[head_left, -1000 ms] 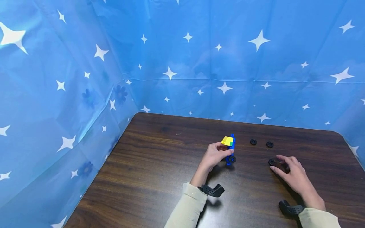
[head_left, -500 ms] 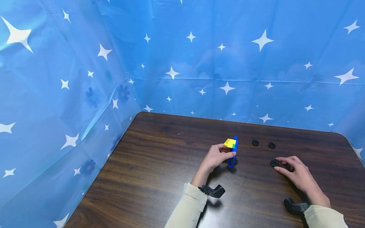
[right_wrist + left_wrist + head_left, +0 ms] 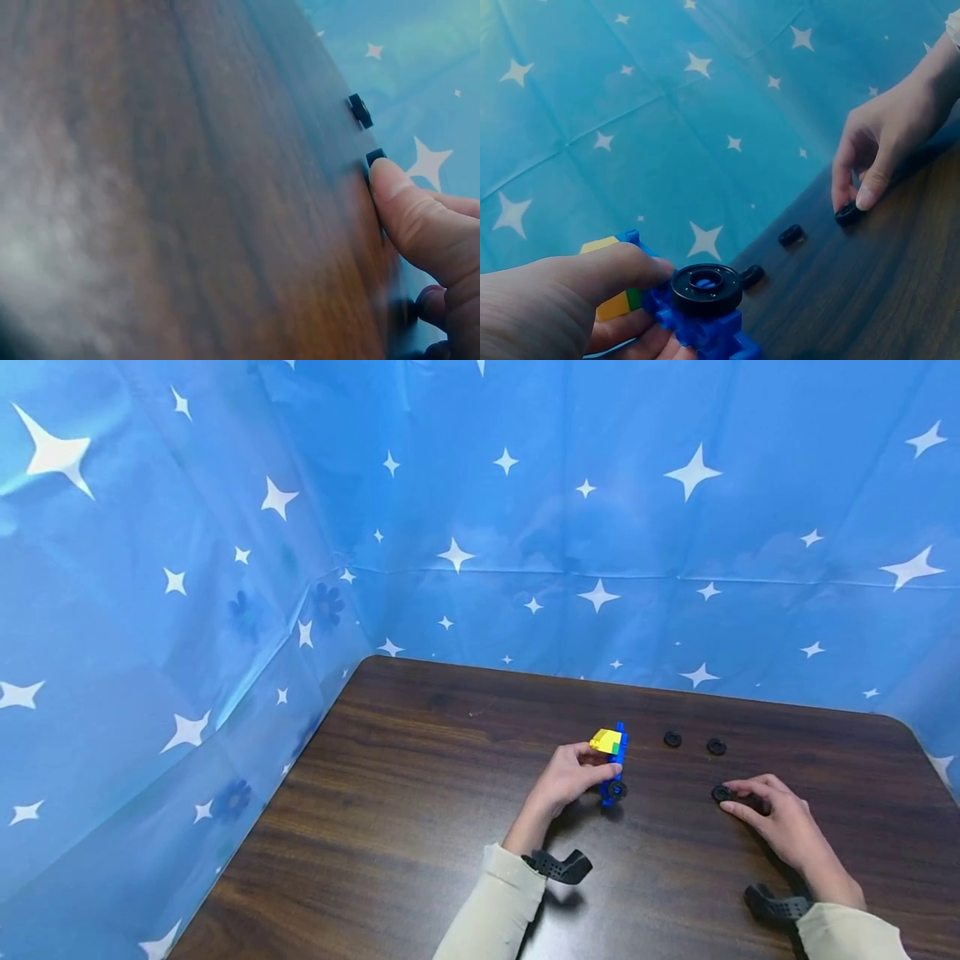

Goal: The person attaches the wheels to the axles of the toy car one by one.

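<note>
My left hand (image 3: 566, 777) holds a toy car with a blue chassis (image 3: 618, 762), a yellow block (image 3: 606, 741) and a bit of green. One black wheel (image 3: 706, 289) sits on the chassis near its lower end, beside the thumb in the left wrist view. At the right, my right hand (image 3: 783, 827) pinches a loose black wheel (image 3: 721, 793) between thumb and fingertips, low over the table. In the right wrist view the thumb (image 3: 412, 214) partly covers a black wheel.
Two more black wheels, a left one (image 3: 672, 739) and a right one (image 3: 716, 747), lie flat on the dark wooden table (image 3: 420, 777) beyond my right hand. A blue star-patterned curtain (image 3: 480, 510) hangs along the table's back and left edges.
My right thumb and fingers have closed in on the loose wheel, which they stood around more widely before. My left hand keeps its hold on the toy car; the head view has shifted slightly.
</note>
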`<action>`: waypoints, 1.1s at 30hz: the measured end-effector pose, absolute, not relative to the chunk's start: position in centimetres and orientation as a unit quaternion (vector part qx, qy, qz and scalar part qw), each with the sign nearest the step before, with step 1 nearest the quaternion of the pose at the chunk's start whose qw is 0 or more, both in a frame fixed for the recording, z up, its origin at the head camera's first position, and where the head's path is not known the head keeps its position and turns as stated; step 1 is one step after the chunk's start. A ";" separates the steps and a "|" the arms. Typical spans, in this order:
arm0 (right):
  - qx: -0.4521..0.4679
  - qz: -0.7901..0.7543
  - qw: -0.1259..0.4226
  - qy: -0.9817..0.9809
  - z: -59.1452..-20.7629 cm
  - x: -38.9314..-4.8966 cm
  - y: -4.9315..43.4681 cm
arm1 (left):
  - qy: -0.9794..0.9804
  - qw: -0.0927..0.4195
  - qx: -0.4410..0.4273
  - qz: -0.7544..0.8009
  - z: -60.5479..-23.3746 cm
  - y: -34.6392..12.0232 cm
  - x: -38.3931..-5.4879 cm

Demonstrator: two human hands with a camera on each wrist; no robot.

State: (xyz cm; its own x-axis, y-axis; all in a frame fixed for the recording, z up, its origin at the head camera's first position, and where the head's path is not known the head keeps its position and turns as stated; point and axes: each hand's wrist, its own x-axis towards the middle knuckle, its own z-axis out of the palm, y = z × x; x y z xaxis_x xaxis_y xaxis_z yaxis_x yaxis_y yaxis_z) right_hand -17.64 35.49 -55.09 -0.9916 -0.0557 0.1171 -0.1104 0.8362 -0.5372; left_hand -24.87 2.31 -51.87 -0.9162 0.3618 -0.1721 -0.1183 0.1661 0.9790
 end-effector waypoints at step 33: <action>0.072 0.359 0.199 -0.909 -51.5 -18.5 28.9 | 0.741 0.176 0.096 0.641 -51.3 3.2 -24.5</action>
State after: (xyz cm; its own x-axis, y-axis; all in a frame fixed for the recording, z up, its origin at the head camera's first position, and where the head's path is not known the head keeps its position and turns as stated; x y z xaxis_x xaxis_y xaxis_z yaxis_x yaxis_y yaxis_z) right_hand -18.47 28.87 -51.53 -0.9102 0.0124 0.4139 -0.2734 0.7326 -0.6233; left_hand -24.54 3.18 -51.33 -0.9196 0.3681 -0.1371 -0.0823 0.1607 0.9836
